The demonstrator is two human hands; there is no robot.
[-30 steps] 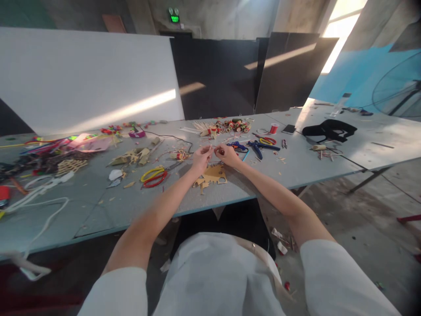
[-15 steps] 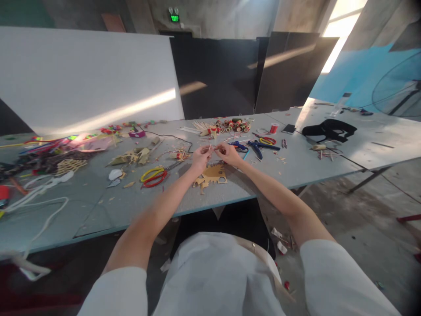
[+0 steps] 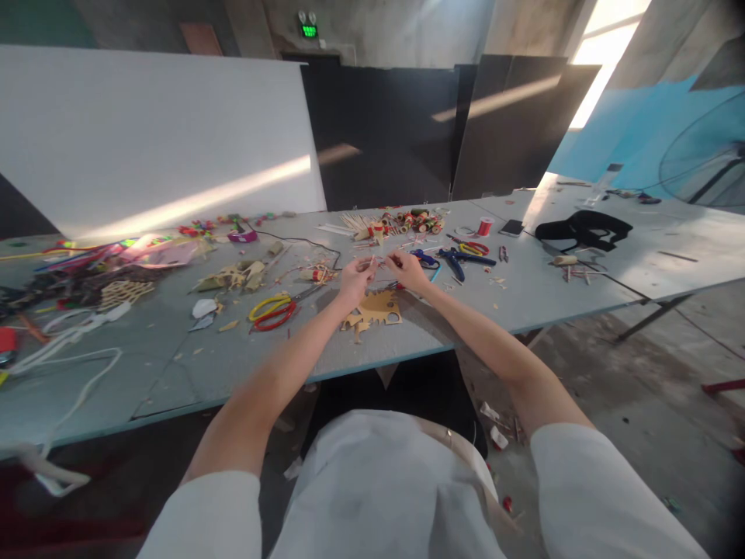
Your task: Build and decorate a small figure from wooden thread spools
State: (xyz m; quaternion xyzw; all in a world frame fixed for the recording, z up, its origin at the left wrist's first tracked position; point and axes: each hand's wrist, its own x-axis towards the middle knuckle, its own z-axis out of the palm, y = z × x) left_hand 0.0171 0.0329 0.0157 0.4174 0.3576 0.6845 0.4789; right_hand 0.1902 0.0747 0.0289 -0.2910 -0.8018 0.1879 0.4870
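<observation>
Above the table, my left hand and my right hand are held close together with the fingers of each pinched. Whatever small piece lies between the fingertips is too tiny to name. Just below them lies a cut-out tan sheet with round holes and notched edges. A blue glue gun rests by my right hand, partly hidden. To the left of my left hand are yellow-and-red-handled scissors and a small bamboo piece with a red band.
Blue-handled pliers, another red-and-yellow-handled tool, a red thread spool, a phone and a black cap lie to the right. Banded bamboo pieces are heaped behind. White cables and clutter cover the left.
My right hand has shifted slightly up and to the right, a little away from my left hand. My left hand stays nearly in place.
</observation>
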